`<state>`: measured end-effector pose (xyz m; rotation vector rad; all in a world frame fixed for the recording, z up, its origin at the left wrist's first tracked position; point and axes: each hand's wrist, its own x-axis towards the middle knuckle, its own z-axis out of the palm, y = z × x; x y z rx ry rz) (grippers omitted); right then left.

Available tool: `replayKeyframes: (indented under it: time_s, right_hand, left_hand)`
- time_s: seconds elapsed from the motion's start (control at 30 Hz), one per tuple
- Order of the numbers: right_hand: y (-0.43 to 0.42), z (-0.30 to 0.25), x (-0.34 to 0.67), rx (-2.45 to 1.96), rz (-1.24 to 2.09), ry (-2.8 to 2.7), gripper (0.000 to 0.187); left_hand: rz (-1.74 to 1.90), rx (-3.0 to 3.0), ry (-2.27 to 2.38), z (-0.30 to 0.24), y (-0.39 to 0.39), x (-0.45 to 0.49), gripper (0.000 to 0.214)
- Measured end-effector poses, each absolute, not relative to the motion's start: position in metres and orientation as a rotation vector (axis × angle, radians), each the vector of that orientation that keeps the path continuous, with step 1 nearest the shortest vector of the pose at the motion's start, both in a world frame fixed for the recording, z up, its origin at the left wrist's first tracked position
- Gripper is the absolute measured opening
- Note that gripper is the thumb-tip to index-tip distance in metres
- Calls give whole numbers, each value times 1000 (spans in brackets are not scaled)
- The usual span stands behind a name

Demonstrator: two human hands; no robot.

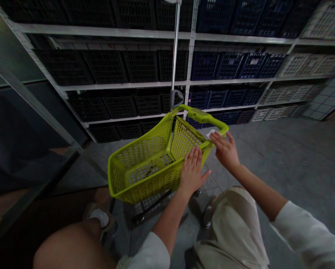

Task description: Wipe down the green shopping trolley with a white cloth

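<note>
A lime-green plastic shopping basket (145, 168) stands tilted on a wheeled frame in front of me. My left hand (192, 171) lies flat on its near rim with the fingers stretched out. My right hand (226, 149) is at the corner below the green handle (203, 116), its fingers pressed on a small white cloth or paper (211, 133). The basket looks empty inside.
Metal shelving (156, 33) filled with black, blue and white crates lines the wall behind. A metal pole with a grey handle (175, 98) rises just beyond the basket. A slanted metal frame (44, 112) stands at left. My knees are at the bottom, on a grey floor.
</note>
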<state>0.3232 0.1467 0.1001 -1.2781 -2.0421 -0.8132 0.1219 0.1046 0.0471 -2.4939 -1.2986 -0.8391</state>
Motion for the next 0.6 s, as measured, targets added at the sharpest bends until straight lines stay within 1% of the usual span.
replayKeyframes:
  time_s: [0.1, 0.17, 0.27, 0.33, 0.43, 0.53, 0.6]
  right_hand:
    - [133, 94, 306, -1074, -756, -2305, 60]
    - [137, 100, 320, -1053, -743, -2355, 61]
    - [152, 114, 352, -1242, -804, -2129, 60]
    - [157, 114, 356, -1365, -844, -1953, 57]
    - [146, 101, 328, -1335, -842, -2006, 55]
    - [131, 90, 303, -1153, -787, -2236, 60]
    - [131, 94, 309, -1104, -769, -2298, 62]
  left_hand:
    - [-860, -2510, -1288, 46, 105, 121, 87]
    - [-858, -2517, -1276, 47, 105, 119, 86]
    - [-852, -2517, -1272, 47, 105, 119, 86]
    - [-847, -2512, -1277, 48, 105, 119, 87]
    - [-837, -2499, -1282, 48, 105, 120, 88]
    - [-824, -2490, -1282, 47, 105, 119, 78]
    - [-814, -2479, -1286, 47, 105, 118, 69]
